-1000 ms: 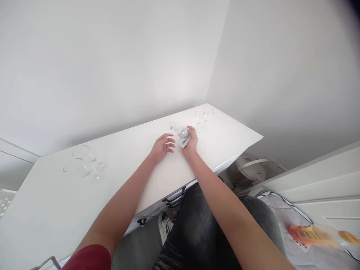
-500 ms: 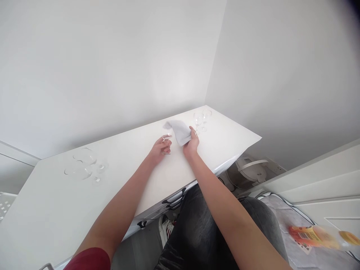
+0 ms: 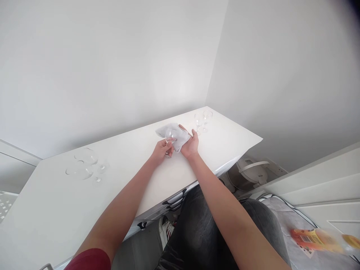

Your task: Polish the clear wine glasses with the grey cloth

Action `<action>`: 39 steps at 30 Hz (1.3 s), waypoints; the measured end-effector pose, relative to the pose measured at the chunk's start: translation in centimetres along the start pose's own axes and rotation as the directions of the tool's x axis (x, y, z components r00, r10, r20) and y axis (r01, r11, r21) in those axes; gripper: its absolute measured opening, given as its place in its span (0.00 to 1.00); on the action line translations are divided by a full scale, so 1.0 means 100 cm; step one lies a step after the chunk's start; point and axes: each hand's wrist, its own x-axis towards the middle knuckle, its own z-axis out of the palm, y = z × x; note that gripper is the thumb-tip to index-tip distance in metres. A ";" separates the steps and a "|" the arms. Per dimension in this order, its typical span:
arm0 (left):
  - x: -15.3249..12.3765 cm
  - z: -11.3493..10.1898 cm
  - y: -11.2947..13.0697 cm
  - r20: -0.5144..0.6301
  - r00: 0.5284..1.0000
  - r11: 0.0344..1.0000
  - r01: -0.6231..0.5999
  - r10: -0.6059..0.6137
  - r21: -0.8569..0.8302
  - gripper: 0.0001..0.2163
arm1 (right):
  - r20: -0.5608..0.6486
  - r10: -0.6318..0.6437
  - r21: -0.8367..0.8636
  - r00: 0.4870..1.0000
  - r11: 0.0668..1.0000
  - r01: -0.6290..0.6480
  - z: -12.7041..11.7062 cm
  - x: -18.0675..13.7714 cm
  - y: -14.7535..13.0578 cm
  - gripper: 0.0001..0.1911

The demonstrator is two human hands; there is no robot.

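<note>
My left hand (image 3: 162, 150) is closed round the stem of a clear wine glass (image 3: 171, 134), its bowl pointing up and away from me. Behind and against the bowl lies a light grey cloth (image 3: 182, 139). That cloth is held by my right hand (image 3: 191, 146), which has its palm turned up and the cloth spread over the fingers, with the thumb standing apart. Just beyond the right hand, two clear stemmed glasses (image 3: 207, 117) stand on the white cabinet top (image 3: 157, 187).
Two more clear glasses (image 3: 81, 172) are at the left of the top. Walls rise behind and to the right. Below on the right are a white-lidded appliance (image 3: 253, 172) and an orange-labelled bottle (image 3: 312, 240) on a grey padded surface. Dark drawer handles (image 3: 168, 204) line the front.
The cloth in my right hand has moved left and now lies against the glass. My left hand has tilted the glass, whose bowl now shows over the cloth.
</note>
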 end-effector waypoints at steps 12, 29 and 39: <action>-0.003 0.002 0.002 0.221 0.973 0.996 0.051 -0.067 0.079 0.36 | 0.248 0.159 -0.236 0.955 0.967 -0.100 0.009 -0.014 -0.008 0.32; -0.009 0.017 -0.002 0.120 0.991 0.963 0.020 -0.054 0.267 0.22 | 0.026 -0.013 -0.382 1.000 0.924 0.022 0.016 -0.019 0.000 0.25; -0.010 0.009 0.009 0.418 0.905 0.997 0.079 -0.079 0.019 0.25 | 0.058 0.081 -0.234 0.995 0.970 -0.066 0.004 -0.017 -0.002 0.22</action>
